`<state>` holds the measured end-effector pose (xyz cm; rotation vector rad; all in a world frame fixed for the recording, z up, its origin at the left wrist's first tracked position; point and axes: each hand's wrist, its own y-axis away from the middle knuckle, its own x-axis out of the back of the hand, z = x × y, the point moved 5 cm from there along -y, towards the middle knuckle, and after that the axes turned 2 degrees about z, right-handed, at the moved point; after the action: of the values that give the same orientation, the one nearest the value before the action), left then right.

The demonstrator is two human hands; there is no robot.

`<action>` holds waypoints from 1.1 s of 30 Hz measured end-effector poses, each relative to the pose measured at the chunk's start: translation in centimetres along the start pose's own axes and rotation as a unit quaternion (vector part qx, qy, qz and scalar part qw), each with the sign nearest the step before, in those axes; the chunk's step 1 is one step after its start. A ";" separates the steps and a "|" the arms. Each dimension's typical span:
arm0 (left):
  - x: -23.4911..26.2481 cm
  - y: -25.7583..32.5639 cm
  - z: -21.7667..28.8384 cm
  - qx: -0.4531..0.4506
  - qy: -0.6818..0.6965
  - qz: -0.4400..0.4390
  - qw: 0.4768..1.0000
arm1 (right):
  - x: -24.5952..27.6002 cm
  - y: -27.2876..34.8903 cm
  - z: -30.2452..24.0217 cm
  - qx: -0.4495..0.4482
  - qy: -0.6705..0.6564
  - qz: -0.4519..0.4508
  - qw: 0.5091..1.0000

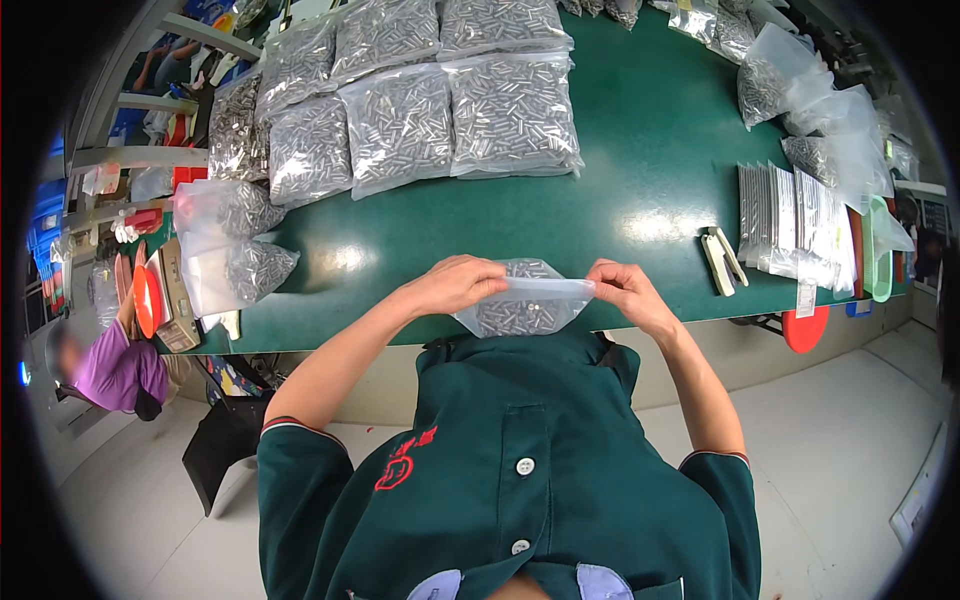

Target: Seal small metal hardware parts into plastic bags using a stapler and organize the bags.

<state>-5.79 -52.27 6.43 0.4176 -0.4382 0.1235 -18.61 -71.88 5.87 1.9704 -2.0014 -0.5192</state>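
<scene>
A clear plastic bag (520, 312) of small metal pins lies at the front edge of the green table, close against my body. Its top is folded over into a flat whitish strip. My left hand (462, 284) pinches the left end of this fold between thumb and fingers. At the right end, my right hand (627, 292) grips the same fold, thumb and forefinger pressed together. The fold is stretched straight between both hands, and the pins sit below and behind it.
Several filled bags of pins (400, 130) lie in rows at the back left. Smaller bags (262, 270) rest at the left. A stapler (722, 262) and a stack of white packets (790, 220) stand at the right, before more plastic bags (840, 130). A person in purple (115, 368) sits far left.
</scene>
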 end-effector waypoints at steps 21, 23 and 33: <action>2.6 2.0 -2.3 0.108 0.053 -0.089 0.989 | 0.3 -2.0 -0.3 -0.037 0.163 -0.042 0.985; 2.7 2.2 -3.1 0.112 0.079 -0.081 0.987 | 0.3 -1.9 -0.3 -0.080 0.150 -0.040 0.985; -0.5 3.5 -8.7 0.172 0.420 -0.001 0.891 | -0.6 -4.0 7.4 -0.093 -0.036 -0.063 0.993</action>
<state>-3.57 -45.48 0.32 0.6644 0.4522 0.3658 -18.30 -70.92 -2.46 1.9963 -1.8025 -0.7872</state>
